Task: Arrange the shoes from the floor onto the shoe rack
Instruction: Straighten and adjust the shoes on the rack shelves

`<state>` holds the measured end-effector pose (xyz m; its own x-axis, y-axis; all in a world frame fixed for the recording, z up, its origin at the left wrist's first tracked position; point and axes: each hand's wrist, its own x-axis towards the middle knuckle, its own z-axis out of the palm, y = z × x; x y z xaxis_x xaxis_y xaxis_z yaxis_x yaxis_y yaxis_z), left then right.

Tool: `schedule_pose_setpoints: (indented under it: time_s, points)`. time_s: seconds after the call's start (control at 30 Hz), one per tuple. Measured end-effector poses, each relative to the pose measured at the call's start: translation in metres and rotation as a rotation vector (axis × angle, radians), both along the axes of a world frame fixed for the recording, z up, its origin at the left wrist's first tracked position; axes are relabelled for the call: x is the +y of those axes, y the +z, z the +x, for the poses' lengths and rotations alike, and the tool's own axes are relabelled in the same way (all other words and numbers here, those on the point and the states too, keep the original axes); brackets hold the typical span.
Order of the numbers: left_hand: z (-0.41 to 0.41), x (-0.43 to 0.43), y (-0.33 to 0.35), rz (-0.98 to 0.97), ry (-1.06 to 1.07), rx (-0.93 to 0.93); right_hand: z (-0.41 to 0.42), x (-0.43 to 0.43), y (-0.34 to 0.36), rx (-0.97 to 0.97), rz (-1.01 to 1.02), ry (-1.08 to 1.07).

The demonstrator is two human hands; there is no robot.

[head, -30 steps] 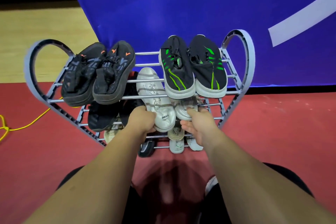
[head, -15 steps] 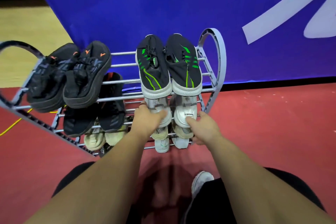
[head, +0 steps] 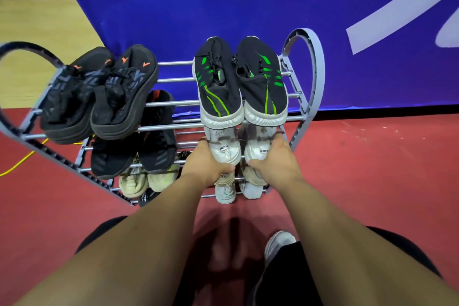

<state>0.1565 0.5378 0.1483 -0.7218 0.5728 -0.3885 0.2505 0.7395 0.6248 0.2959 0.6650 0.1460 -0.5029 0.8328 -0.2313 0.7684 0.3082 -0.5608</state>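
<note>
On the shoe rack (head: 316, 74), under the green-striped pair (head: 238, 87), the white pair (head: 225, 151) has been straightened from a skewed spread onto the 2nd tier. Its near ends are gripped by the curled left hand (head: 206, 165) and right hand (head: 277, 165); placement is judged nearly complete.

Arms outstretched, left hand (head: 208, 164), right hand (head: 276, 162) gripping white shoes (head: 227, 150)

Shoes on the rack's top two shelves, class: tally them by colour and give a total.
Black shoes with orange marks: 2
Black shoes with green stripes: 2
Black shoes on the second shelf: 2
White shoes: 2
Total: 8
</note>
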Motion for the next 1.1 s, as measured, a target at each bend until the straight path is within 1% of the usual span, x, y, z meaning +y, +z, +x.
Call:
schedule_pose_setpoints:
  time_s: [0.2, 0.53, 0.83, 1.1]
  points:
    - [-0.0018, -0.0002, -0.0033, -0.003, -0.013, 0.031, -0.0021, 0.0122, 0.0028, 0.024, 0.01, 0.032]
    - [-0.0011, 0.0024, -0.0053, 0.007, -0.027, 0.063, -0.0054, 0.0087, -0.0006, 0.05, 0.014, 0.041]
    - [-0.0028, 0.0042, -0.007, 0.025, -0.034, 0.015, -0.0048, 0.0079, -0.002, 0.05, 0.01, 0.033]
    - [-0.0026, 0.0064, -0.0059, 0.01, -0.047, 0.015, -0.0025, 0.0074, -0.0028, 0.052, 0.006, 0.034]
